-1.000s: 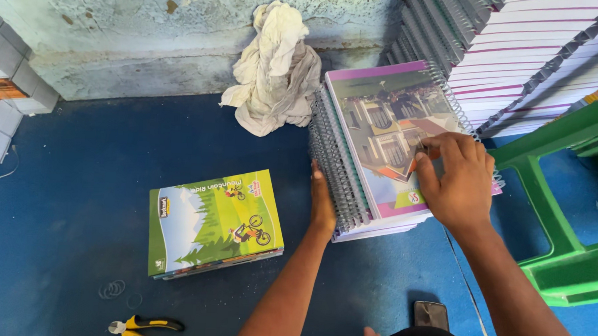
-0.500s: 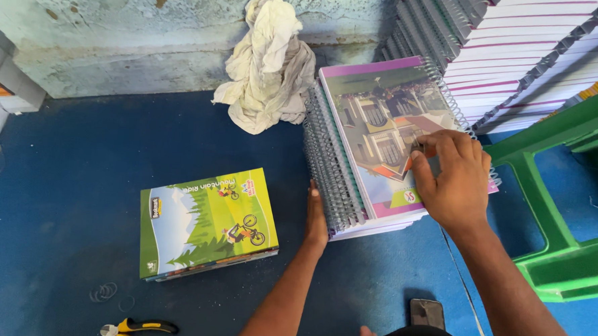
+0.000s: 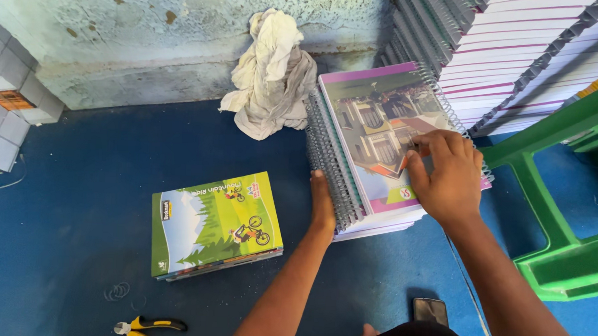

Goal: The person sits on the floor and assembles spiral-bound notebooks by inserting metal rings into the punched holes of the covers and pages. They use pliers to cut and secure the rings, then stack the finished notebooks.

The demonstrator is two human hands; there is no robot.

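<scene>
Stack of spiral notebooks [image 3: 387, 152] sits on the blue floor [image 3: 75, 205], right of centre, purple-edged cover w/ a building pic on top, wire bindings facing left. Right hand [image 3: 446, 174] lies flat on the top cover, fingers [image 3: 424, 150] spread and curled a bit, fingertips pressing the cover near its right half; not gripping anything. Left hand [image 3: 323, 206] is pressed vs the spiral side at the stack's near left corner, palm against the coils, fingers mostly hidden behind them, so can't tell if they curl under.

Left of the stack, apart from it, a smaller pile of green-cover books [image 3: 216, 225] w/ a cyclist pic. Yellow-handled pliers [image 3: 144, 328] lie near the bottom edge, a few rubber bands [image 3: 117, 291] just above them. Dark phone [image 3: 430, 309] on the floor btwn the arms.

Behind: crumpled pale cloth [image 3: 273, 73] against a worn, peeling pale-blue wall [image 3: 130, 33], touching the stack's back left. Tall piles of more notebooks [image 3: 519, 56] lean at top right. Green plastic stool [image 3: 560, 199] at right. Grey blocks [image 3: 6, 108] stacked far left.
</scene>
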